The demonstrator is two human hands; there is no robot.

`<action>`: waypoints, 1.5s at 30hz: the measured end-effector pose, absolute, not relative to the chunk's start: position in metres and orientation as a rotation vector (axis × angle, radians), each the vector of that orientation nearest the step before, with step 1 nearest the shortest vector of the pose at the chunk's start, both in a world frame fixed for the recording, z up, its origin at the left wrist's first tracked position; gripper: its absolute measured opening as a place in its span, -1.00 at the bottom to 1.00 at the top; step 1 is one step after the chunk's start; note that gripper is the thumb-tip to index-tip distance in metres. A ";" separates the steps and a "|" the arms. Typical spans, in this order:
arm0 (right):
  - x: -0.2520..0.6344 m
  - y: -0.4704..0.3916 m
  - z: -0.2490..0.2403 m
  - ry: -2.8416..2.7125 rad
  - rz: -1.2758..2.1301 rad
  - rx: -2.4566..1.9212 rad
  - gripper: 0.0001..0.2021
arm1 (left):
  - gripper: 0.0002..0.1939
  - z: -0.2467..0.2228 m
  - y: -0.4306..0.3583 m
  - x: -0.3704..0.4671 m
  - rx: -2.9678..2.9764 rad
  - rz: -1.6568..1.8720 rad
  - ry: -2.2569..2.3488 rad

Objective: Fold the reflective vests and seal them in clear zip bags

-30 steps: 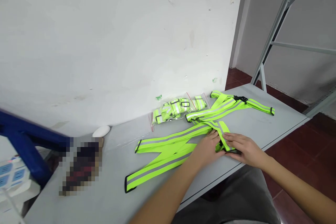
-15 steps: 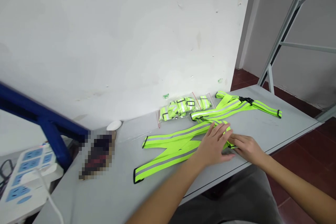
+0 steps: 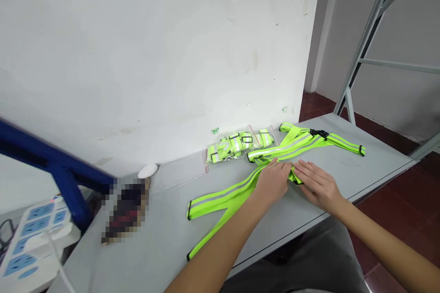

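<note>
Neon yellow-green straps (image 3: 220,199) with grey stripes and black buckles lie on the grey table, their near end bunched between my hands. My left hand (image 3: 274,181) is closed on the strap, fingers bent over it. My right hand (image 3: 318,185) lies against the bunch's right side, fingers stretched out and side by side, palm hidden. Behind my hands a second strap set (image 3: 295,146) with a black clip spreads to the right. Part of the straps is covered by my left hand and forearm.
Clear bags with folded neon straps (image 3: 233,144) lie by the wall, an empty clear bag (image 3: 178,171) beside them. Farther left are a white round object (image 3: 148,170), a blurred-out item (image 3: 127,210), a blue metal frame (image 3: 68,187) and a power strip (image 3: 32,233).
My left hand has closed on the straps and drawn their left ends slightly inward and down. My right hand has moved from pinching the edge to lying stretched against the bunch.
</note>
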State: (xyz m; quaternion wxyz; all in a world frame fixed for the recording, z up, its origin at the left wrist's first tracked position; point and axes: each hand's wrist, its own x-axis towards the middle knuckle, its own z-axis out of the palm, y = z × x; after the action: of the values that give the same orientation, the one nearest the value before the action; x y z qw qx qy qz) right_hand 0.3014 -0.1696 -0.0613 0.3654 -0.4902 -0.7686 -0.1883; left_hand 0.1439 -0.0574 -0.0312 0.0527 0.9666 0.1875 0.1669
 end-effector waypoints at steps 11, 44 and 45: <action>0.303 -0.170 -0.032 -1.847 0.205 -1.310 -0.74 | -0.48 -0.044 -0.072 0.128 2.883 0.872 0.371; 0.246 -0.128 -0.048 -1.945 0.610 -1.286 -0.43 | -0.64 -0.043 -0.064 0.052 2.773 0.868 0.597; 0.245 -0.126 -0.048 -1.979 0.554 -1.259 -0.46 | -0.63 -0.039 -0.063 0.048 2.762 0.841 0.593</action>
State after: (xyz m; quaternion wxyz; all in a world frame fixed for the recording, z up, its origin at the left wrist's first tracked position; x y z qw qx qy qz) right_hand 0.2447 -0.1263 -0.0482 0.3576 -0.4879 -0.7668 0.2146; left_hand 0.0480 -0.0630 -0.0389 0.0968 0.9327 0.2003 0.2839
